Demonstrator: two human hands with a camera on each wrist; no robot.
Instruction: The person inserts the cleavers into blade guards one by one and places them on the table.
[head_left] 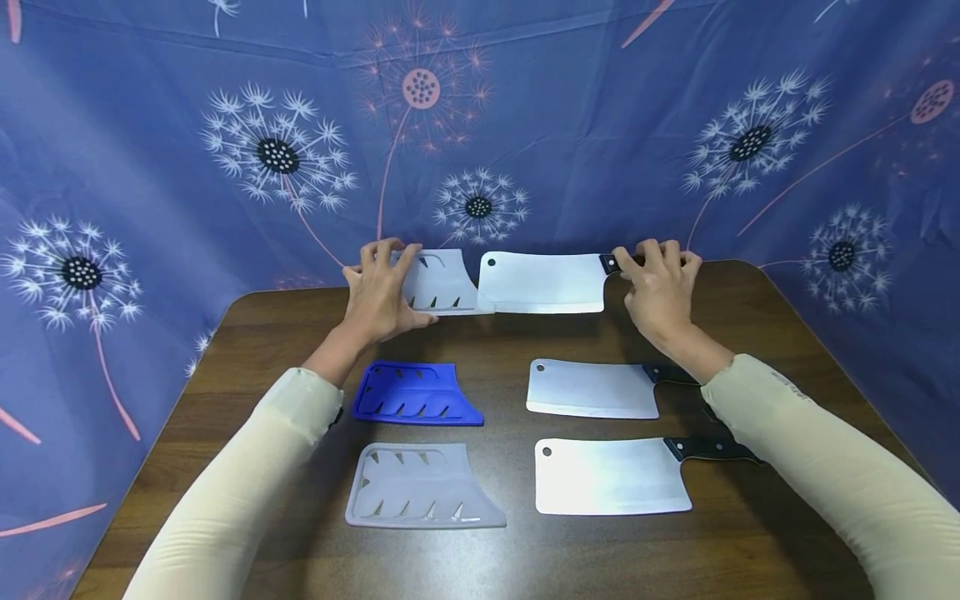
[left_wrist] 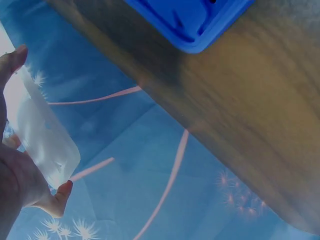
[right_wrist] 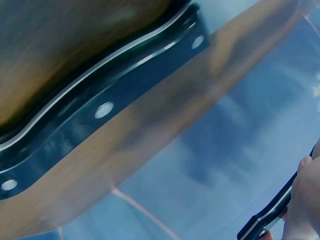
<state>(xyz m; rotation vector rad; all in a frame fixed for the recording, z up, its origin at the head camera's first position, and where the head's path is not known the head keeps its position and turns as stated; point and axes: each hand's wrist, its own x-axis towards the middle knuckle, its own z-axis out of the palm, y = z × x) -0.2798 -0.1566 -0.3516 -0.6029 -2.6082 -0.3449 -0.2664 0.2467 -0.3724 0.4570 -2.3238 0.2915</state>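
At the table's far edge my left hand (head_left: 378, 292) grips a whitish blade guard (head_left: 442, 279) with slots cut in it, thumb below and fingers over the top. In the left wrist view the fingers hold this guard (left_wrist: 42, 125) by its edges. My right hand (head_left: 662, 287) grips the black handle (right_wrist: 272, 212) of a cleaver (head_left: 543, 283), seen at the lower right of the right wrist view. The cleaver's blade points left, its front end right at the guard's opening and overlapping its lower corner in the head view.
Nearer on the wooden table (head_left: 480, 567) lie a blue blade guard (head_left: 412, 392) and another whitish guard (head_left: 420, 483) at left. Two more cleavers, a middle cleaver (head_left: 592, 390) and a front cleaver (head_left: 611, 477), lie at right, handles rightward. A blue dandelion-print cloth (head_left: 570, 125) hangs behind.
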